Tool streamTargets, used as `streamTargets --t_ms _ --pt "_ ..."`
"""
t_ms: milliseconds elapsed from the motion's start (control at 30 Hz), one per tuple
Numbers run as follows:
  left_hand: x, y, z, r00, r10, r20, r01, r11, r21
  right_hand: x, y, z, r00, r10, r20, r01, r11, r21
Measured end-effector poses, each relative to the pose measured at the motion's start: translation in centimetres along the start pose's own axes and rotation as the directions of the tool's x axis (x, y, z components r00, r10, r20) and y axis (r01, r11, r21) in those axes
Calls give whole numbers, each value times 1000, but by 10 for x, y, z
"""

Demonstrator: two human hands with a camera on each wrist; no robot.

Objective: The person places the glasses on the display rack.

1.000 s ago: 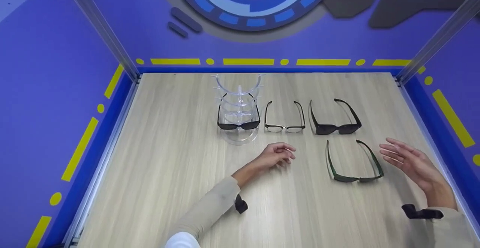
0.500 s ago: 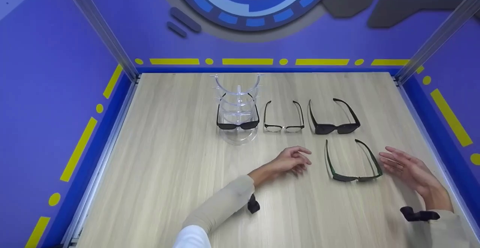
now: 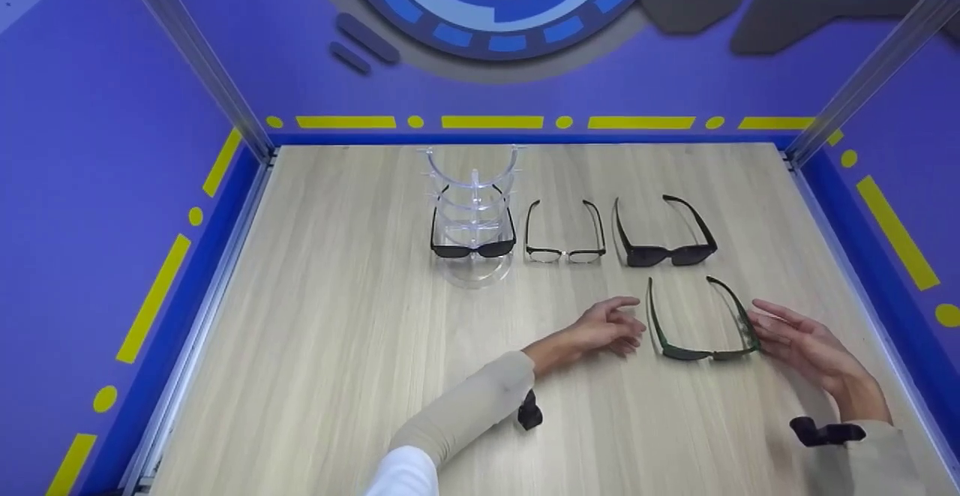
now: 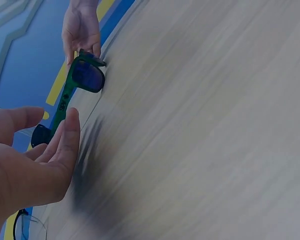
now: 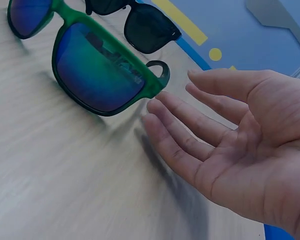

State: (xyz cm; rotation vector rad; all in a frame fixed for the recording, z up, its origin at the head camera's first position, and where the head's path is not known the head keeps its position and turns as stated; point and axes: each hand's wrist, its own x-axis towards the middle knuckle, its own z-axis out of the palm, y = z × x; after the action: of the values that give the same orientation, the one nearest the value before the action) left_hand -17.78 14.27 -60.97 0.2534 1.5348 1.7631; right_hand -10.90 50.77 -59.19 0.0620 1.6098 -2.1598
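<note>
At centre in the head view, a clear stand [image 3: 475,179] with dark sunglasses [image 3: 452,252] low on it; then clear-lensed glasses [image 3: 564,253]; below right of those, the left hand [image 3: 609,329], loosely bent, holding nothing; right of centre, black sunglasses [image 3: 649,257]; beneath, green sunglasses [image 3: 686,354] on the table [image 3: 337,331], between both hands; at lower right, the right hand [image 3: 806,344], fingers relaxed, grasping nothing, contact with the green sunglasses unclear.

In the left wrist view, my left hand [image 4: 35,172] hides part of the green-framed sunglasses [image 4: 87,75], and the marking [image 4: 63,103] on their temple is too blurred to read. There, the edge crops the clear-lensed eyeglasses [image 4: 32,227]. My right wrist view's top edge cuts off the black sunglasses [image 5: 150,29].
</note>
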Motion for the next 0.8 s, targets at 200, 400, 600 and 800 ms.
streamTargets --t_ms 200,400,600,800 --pt "4 -4 7 1000 6 -8 -5 1000 8 1 2 4 998 35 -45 -38 997 -63" --pt "5 -5 12 1000 -18 1 18 1000 12 2 4 5 1000 23 -5 -23 999 -26" --pt "5 -5 15 1000 -24 5 24 1000 8 2 6 6 1000 13 2 -13 1000 -16" --pt "4 -6 16 1000 -12 -15 12 1000 6 1 7 7 999 34 -2 -34 999 -14"
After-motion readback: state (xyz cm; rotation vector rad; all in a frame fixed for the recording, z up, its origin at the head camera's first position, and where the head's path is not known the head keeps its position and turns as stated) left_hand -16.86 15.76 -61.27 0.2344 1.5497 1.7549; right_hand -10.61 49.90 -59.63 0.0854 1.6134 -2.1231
